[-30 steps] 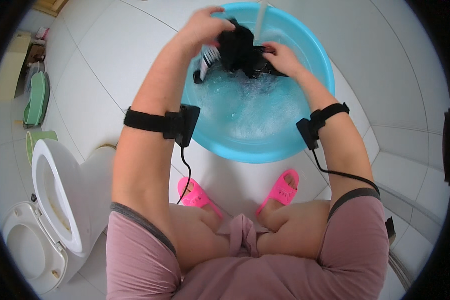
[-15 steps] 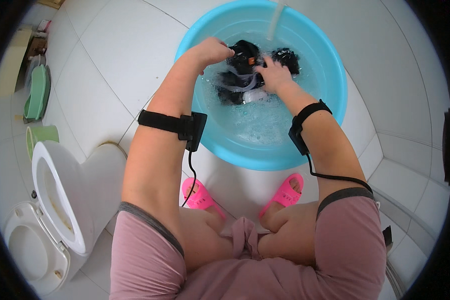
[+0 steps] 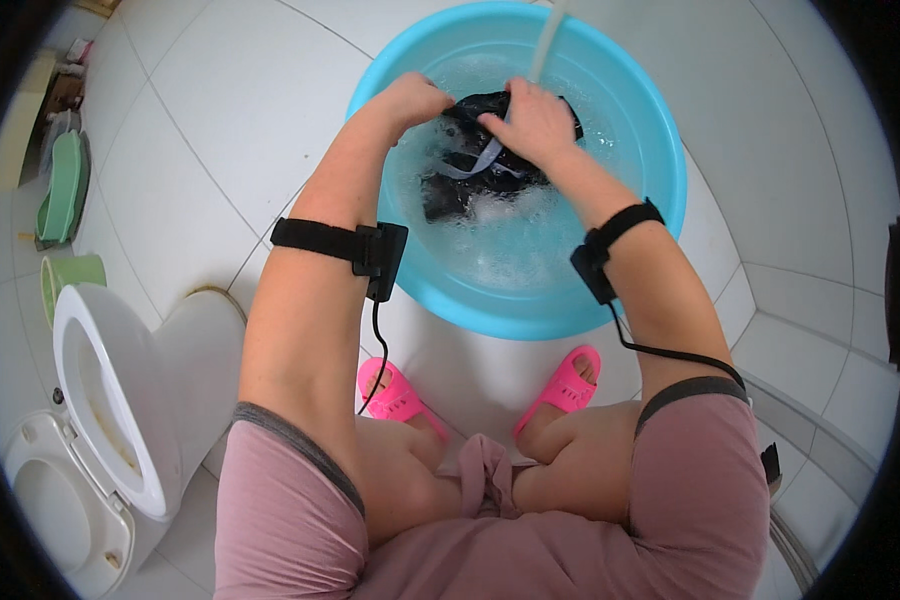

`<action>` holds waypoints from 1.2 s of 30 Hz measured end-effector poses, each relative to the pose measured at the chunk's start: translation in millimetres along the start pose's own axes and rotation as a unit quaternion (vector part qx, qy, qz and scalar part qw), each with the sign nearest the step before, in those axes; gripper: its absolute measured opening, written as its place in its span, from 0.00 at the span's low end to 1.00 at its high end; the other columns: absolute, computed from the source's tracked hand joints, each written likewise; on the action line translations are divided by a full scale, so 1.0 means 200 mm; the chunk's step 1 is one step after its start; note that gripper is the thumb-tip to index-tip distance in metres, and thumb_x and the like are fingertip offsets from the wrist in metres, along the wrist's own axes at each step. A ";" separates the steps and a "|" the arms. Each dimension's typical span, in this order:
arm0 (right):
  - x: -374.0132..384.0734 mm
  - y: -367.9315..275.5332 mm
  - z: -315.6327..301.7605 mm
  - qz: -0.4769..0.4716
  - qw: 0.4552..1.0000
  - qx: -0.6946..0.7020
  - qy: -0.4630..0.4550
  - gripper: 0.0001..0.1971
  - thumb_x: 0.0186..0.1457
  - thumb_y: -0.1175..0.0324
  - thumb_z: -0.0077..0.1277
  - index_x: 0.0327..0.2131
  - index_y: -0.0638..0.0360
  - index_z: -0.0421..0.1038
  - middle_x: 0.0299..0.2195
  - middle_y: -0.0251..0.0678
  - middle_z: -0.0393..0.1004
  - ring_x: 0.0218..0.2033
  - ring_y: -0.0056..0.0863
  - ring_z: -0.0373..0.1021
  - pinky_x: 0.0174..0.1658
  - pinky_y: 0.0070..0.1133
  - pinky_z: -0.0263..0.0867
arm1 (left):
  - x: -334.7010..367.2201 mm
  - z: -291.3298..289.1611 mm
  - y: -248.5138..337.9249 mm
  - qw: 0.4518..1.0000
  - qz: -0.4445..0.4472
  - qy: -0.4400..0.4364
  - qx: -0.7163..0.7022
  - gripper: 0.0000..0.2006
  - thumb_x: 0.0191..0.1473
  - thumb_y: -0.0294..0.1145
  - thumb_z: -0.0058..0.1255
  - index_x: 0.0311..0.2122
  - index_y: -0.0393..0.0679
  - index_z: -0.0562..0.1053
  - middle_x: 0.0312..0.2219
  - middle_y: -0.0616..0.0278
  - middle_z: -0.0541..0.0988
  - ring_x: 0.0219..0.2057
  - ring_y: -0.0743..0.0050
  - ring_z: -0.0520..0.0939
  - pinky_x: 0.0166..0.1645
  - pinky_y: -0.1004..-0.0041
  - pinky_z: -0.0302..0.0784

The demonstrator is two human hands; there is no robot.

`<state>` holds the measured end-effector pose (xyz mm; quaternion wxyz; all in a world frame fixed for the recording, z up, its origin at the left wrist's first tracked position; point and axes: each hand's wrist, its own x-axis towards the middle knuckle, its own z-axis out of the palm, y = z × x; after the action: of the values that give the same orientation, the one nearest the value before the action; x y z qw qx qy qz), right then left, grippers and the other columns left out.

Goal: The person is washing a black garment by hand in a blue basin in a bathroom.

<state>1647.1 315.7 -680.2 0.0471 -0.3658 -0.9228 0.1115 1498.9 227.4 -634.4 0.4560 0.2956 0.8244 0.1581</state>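
Note:
A wet black cloth item [image 3: 452, 196] with a pale grey-lilac strap [image 3: 487, 157] lies partly sunk in the soapy water of a light blue basin [image 3: 530, 322]. My left hand [image 3: 416, 100] is closed on its upper left edge, the fingertips partly hidden. On the item's upper right part, my right hand [image 3: 540, 122] grips the cloth, thumb toward the left hand and fingers bent over the far side. A pale hose [image 3: 547, 45] hangs into the basin just beyond the right hand.
White tiles [image 3: 210, 110] cover the floor around the basin. To the left stand a white toilet [image 3: 160, 370] with its lid raised, a green bin [image 3: 70, 275] and a green tub [image 3: 62, 187]. My feet in pink slippers [image 3: 400, 392] are close to the basin's near rim.
My right hand has moved up and slightly left, from spread fingers to a grip on the cloth. The black cloth has shifted and its strap hangs differently. The left hand moved slightly left.

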 end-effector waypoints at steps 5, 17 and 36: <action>-0.08 -0.05 0.24 0.107 0.956 0.026 -0.271 0.32 0.33 0.58 0.55 0.43 0.64 0.59 0.39 0.49 0.66 0.39 0.39 0.66 0.43 0.29 0.61 | -0.01 0.01 0.03 1.000 0.027 0.010 -0.013 0.25 0.44 0.45 0.44 0.47 0.45 0.63 0.42 0.54 0.66 0.44 0.56 0.66 0.43 0.49 0.61; -0.15 0.03 0.06 0.121 0.982 0.128 -0.070 0.18 0.40 0.67 0.42 0.38 0.61 0.61 0.33 0.50 0.68 0.37 0.45 0.66 0.41 0.34 0.60 | -0.01 0.01 0.04 0.997 0.056 0.041 0.038 0.24 0.44 0.45 0.44 0.47 0.45 0.63 0.42 0.55 0.67 0.44 0.56 0.67 0.43 0.48 0.61; -0.23 -0.07 0.10 0.052 0.942 0.280 -0.176 0.23 0.35 0.69 0.48 0.40 0.66 0.63 0.38 0.48 0.67 0.40 0.41 0.64 0.44 0.29 0.59 | -0.31 -0.16 0.22 0.961 0.195 0.168 0.103 0.24 0.45 0.47 0.43 0.46 0.43 0.65 0.42 0.49 0.68 0.46 0.50 0.66 0.50 0.46 0.52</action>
<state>1668.6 270.9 -696.8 -0.0218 -0.3601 -0.8273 0.4306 1512.3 222.5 -553.6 0.2381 0.4654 0.8272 0.2061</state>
